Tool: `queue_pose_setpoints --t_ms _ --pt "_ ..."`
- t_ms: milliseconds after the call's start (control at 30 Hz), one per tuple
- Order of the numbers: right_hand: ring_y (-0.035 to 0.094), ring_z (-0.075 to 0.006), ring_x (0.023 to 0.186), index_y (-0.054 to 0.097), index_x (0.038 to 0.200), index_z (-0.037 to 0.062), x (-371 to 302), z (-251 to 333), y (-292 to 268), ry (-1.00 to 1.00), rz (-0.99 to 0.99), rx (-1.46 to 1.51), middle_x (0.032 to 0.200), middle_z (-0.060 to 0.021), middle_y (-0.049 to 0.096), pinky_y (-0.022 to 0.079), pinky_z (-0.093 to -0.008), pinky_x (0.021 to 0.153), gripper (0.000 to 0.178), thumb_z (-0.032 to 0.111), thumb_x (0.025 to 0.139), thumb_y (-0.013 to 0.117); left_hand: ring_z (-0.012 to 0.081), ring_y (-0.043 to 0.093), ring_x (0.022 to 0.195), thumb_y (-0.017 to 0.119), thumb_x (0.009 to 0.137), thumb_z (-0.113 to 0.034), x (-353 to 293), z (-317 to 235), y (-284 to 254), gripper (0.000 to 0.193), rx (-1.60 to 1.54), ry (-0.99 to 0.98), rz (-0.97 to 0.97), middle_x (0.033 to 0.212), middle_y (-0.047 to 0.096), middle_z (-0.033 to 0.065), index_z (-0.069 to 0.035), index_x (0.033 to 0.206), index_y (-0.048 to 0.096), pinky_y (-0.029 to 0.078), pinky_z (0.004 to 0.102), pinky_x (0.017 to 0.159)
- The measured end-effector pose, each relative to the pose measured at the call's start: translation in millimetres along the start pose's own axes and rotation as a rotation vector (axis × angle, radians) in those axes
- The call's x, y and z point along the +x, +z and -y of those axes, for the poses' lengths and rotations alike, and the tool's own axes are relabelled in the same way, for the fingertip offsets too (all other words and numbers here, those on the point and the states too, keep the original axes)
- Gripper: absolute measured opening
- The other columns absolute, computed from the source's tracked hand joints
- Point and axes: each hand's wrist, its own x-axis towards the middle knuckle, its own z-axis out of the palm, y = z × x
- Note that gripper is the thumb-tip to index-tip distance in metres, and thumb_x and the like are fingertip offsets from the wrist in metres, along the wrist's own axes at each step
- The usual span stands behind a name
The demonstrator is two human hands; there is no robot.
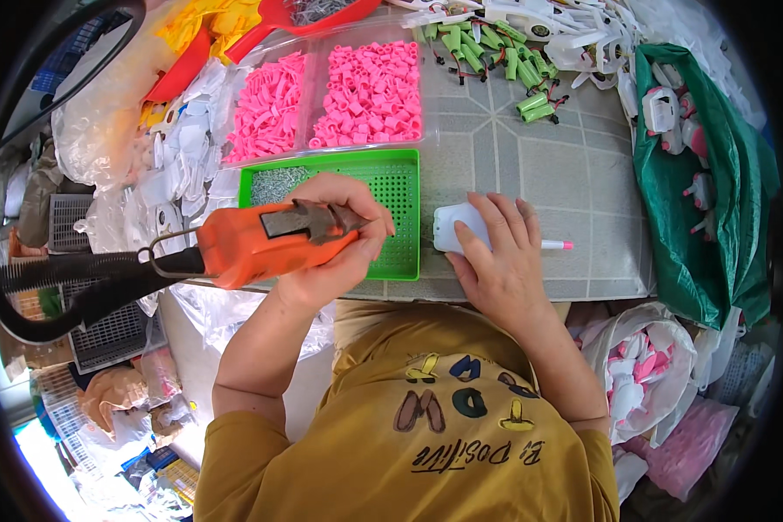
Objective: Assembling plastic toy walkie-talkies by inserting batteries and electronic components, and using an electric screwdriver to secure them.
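Left hand (346,224) wraps round an orange power tool (257,248); the right hand (499,244) holds a white casing (448,229) against the grey surface (600,204), just right of the green tray (400,222). The casing looks light, stiff and perhaps slippery, best held by its edges; the tool seems heavier, best gripped round its body. Smooth and round-cornered, the casing is partly covered; a pink-tipped white stem (554,244) shows beyond the fingers.

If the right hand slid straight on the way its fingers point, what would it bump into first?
Probably the green cylinders with little wires, past a stretch of gray tabletop ahead of the right hand, though the bent view makes depth hard to judge.
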Motion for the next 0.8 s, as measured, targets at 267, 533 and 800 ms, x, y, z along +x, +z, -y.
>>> queue_pose_setpoints --t_ms 267,533,800 --pt "0.053 -0.0417 0.127 0.06 0.119 0.0093 1 0 -3 0.003 -0.003 -0.001 0.139 -0.0198 0.055 0.038 -0.0623 0.106 0.048 0.016 0.077 0.081 0.0132 0.062 0.072 0.063 0.081 0.014 -3 0 1 0.032 0.059 -0.019 -0.022 0.08 0.059 0.006 0.002 0.109 0.055 0.057 0.0371 0.084" --pt "0.054 -0.0413 0.125 0.06 0.12 0.0097 0 -1 -2 0.003 -0.02 0.008 0.139 -0.0191 0.055 0.04 -0.0611 0.103 0.051 0.015 0.074 0.083 0.0177 0.063 0.074 0.066 0.084 0.008 13 -32 33 0.03 0.068 0.038 -0.011 0.078 0.061 0.007 -0.002 0.109 0.052 0.058 0.0457 0.087" --pt "0.054 -0.0392 0.126 0.064 0.114 0.0102 -1 -1 -1 0.011 -0.021 -0.021 0.136 -0.0183 0.057 0.04 -0.0605 0.108 0.038 0.021 0.08 0.078 0.018 0.063 0.071 0.062 0.086 0.008 23 -2 42 0.028 -0.122 0.028 0.02 0.076 0.063 0.0085 -0.001 0.109 0.05 0.057 0.0469 0.086"
